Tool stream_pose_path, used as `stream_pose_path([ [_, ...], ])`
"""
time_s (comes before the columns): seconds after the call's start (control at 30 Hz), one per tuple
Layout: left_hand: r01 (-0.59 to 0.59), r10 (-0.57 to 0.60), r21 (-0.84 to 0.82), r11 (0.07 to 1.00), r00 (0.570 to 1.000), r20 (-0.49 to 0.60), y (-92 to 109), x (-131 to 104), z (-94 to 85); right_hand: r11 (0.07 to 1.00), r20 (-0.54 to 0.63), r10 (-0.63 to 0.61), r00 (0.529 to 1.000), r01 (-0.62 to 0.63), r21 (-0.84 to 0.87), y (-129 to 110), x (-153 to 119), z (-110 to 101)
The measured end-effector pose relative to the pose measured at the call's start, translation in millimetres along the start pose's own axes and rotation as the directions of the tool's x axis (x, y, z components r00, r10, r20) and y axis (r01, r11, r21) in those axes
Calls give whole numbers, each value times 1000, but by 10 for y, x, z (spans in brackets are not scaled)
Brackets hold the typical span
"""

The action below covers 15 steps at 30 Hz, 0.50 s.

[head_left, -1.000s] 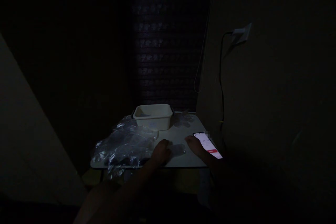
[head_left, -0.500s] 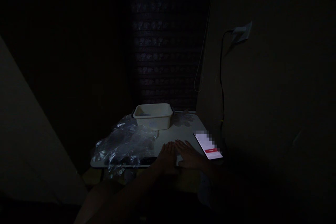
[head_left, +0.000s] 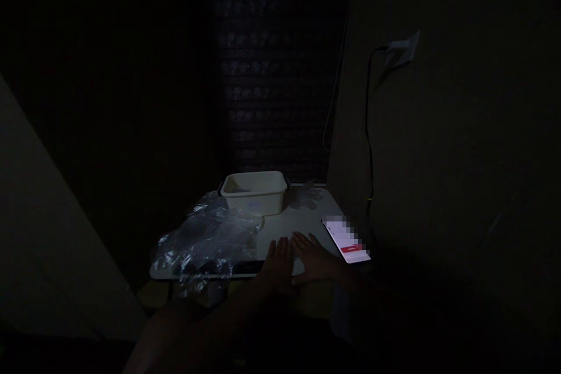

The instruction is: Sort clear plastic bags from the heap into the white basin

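Observation:
In the dim light my left hand (head_left: 279,260) lies flat near the front edge of a small white table (head_left: 287,228), holding nothing. Beside it, my right hand (head_left: 312,257) rests palm down with its fingers stretched out. The fingertips of the two hands are close together. A crumpled clear plastic bag (head_left: 214,234) covers the table's left side and hangs over the front edge. To the right of my right hand lies a phone (head_left: 346,242) with a lit screen.
A white plastic tub (head_left: 258,203) with dark handles stands at the back. Next to it lies what looks like a clear plastic glove (head_left: 304,196). On the right wall a dark cord (head_left: 368,123) hangs from an outlet (head_left: 401,49). A dark blind (head_left: 272,93) is behind the table.
The view has shifted slightly. My hands have moved a little on the table top, with the left fingers slightly more apart. Tub, bag and phone stay in place.

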<state>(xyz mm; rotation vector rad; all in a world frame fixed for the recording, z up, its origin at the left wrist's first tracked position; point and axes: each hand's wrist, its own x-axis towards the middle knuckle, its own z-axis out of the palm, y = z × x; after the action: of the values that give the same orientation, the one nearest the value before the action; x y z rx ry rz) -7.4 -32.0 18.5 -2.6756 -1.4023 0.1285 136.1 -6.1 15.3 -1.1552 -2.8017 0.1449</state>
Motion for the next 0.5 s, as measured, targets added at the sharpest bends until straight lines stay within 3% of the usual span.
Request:
stream_pose_path([
  [0.5, 34, -34, 8, 999, 998, -44, 2, 62, 131, 999, 12, 17, 1000, -17, 27, -56, -22, 9],
])
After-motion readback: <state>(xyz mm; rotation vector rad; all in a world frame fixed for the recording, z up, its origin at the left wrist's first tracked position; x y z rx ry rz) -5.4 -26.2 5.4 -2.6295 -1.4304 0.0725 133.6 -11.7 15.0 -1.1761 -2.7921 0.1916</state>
